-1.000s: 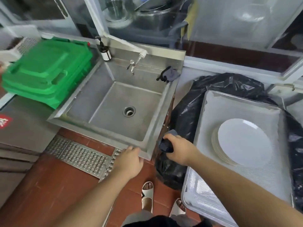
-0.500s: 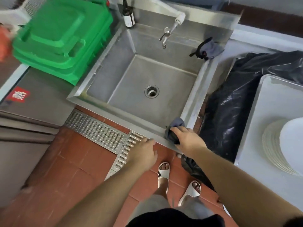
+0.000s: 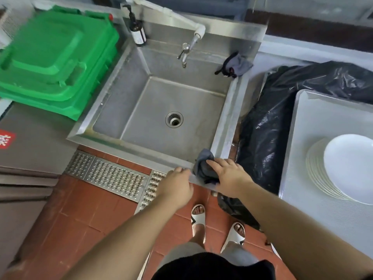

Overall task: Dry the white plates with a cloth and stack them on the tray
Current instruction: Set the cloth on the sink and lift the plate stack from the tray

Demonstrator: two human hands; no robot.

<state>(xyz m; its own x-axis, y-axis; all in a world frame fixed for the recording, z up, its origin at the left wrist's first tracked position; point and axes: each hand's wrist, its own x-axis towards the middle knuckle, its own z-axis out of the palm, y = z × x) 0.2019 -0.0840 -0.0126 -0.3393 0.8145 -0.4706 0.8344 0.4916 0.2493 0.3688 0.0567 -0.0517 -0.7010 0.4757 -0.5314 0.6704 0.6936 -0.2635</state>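
- Steel sink (image 3: 224,126) sits in the middle of the scene, its basin bare down to the drain (image 3: 174,119), a tap (image 3: 185,51) over the back wall.
- On the sink's near right corner lies a dark grey cloth (image 3: 203,168), bunched up; the right hand (image 3: 230,178) rests on it with fingers fairly straight, pressing rather than pinching.
- Just left of the cloth, the left hand (image 3: 177,186) touches the sink's front rim, fingers loosely bent, holding nothing.
- Right of the sink, past a black bin bag (image 3: 268,128), a metal tray (image 3: 323,122) carries a stack of white plates (image 3: 351,168).
- A second dark cloth (image 3: 236,64) sits at the sink's far right corner, a soap bottle (image 3: 138,31) at its far left.
- Left of the sink lies a green bin lid (image 3: 52,59).
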